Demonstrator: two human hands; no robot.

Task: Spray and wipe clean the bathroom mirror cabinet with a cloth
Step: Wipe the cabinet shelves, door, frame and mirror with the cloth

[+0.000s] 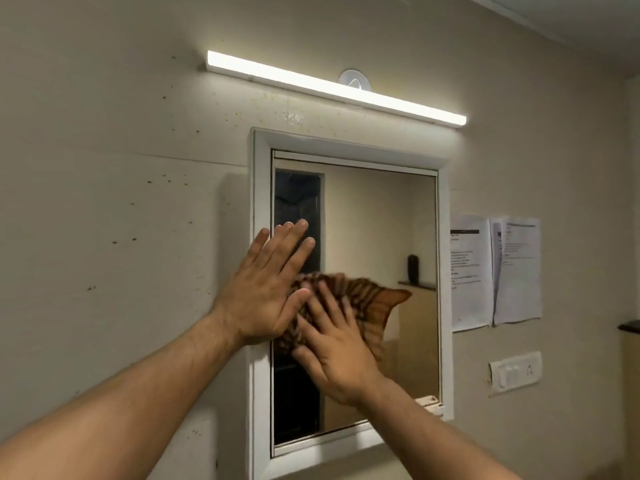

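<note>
At the far left is the speckled wall (104, 202). Next comes our left hand (266, 292), laid flat with its fingers straight and close together. It lies across the left upright of the white cabinet frame (260, 174) and onto the edge of the glass. It holds nothing, and we judge that it is bracing the door.

Just beside it, our right hand (337, 355) presses the orange striped cloth (374, 306) against the mirror (381, 220). Its fingers are spread and flat on the fabric rather than curled round it, though the hand is slightly blurred. The cloth sits low on the left half of the glass, bunched beyond the right fingertips, with 1 corner pointing right.

The mirror's long axis runs vertically, and most of the open glass lies up and to the right of the cloth. The right hand is nearer to that area, so we judge the next stroke should carry the cloth rightward and up, away from the left hand.

We see no spray bottle.

Right of the cabinet, 2 paper sheets (495, 271) are stuck to the wall, with a switch plate (515, 372) below them.
</note>
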